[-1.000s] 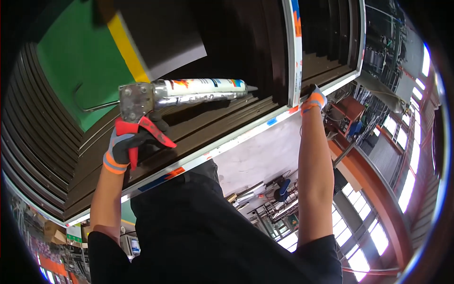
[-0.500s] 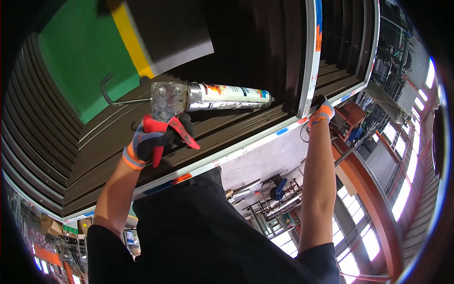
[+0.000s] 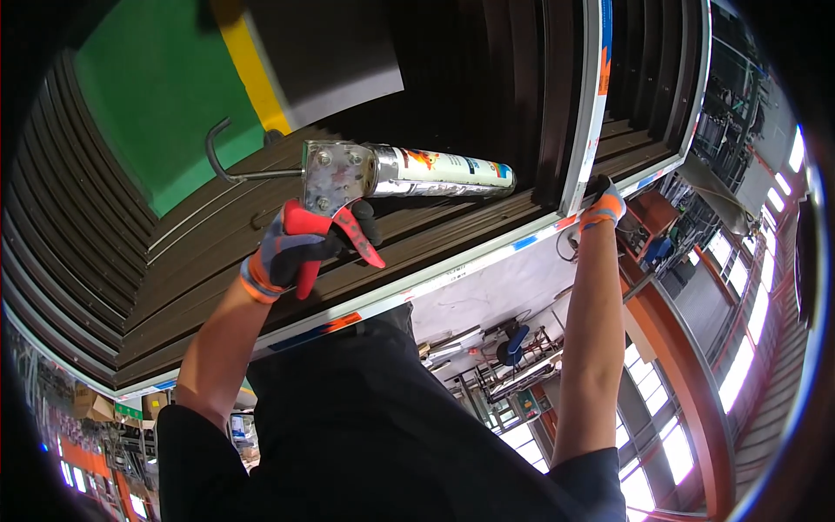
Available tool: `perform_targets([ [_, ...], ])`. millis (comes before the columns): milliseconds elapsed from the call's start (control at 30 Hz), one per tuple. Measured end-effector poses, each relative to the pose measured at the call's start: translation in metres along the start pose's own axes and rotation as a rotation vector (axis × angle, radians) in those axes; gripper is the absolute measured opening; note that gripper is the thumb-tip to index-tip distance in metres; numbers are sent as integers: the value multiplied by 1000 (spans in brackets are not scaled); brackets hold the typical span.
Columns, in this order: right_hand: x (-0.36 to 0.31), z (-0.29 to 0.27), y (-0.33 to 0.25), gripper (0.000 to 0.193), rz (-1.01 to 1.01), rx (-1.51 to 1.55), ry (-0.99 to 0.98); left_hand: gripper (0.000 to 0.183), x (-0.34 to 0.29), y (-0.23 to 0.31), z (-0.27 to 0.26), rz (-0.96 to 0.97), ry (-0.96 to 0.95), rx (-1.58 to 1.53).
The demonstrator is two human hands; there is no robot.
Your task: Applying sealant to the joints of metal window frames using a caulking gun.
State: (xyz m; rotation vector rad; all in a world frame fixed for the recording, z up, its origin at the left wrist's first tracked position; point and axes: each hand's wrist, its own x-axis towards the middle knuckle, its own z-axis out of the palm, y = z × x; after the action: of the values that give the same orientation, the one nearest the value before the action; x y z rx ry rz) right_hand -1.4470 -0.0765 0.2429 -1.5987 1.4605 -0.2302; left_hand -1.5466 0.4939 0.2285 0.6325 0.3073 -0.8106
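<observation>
My left hand, in a grey and orange glove, is wrapped round the red handle of a caulking gun. The gun lies roughly level over the dark brown frame, its metal bracket at the left. A white printed sealant cartridge sits in it and points right. From the bracket a hooked rod sticks out leftward. The cartridge tip is close to the corner where an upright bar meets the near rail. There my right hand, gloved alike, grips the frame's outer edge, its dark fingertips bent over it and partly hidden.
White protective film with blue and orange patches covers the near rail. Through the opening show a green floor, a yellow stripe and a grey area. An orange-brown beam and a cluttered workshop are at the right.
My left hand and the caulking gun have shifted to the right along the frame. The whole view has also slid slightly, while my right hand stays at the same corner.
</observation>
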Motion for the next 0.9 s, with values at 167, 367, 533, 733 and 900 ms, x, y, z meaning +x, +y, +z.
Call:
perform_targets([
  [167, 0, 2, -1, 23, 4, -43, 38, 69, 3, 6, 4, -2, -34, -37],
  [367, -3, 3, -2, 24, 25, 5, 27, 68, 5, 7, 10, 17, -25, -18],
  [533, 1, 2, -1, 23, 19, 14, 19, 61, 4, 8, 9, 37, -66, -16],
  [733, -5, 5, -1, 10, -12, -7, 28, 64, 1, 4, 5, -2, -15, 14],
  [900, -8, 6, -2, 11, -7, 9, 24, 65, 0, -3, 4, -37, 8, -47],
])
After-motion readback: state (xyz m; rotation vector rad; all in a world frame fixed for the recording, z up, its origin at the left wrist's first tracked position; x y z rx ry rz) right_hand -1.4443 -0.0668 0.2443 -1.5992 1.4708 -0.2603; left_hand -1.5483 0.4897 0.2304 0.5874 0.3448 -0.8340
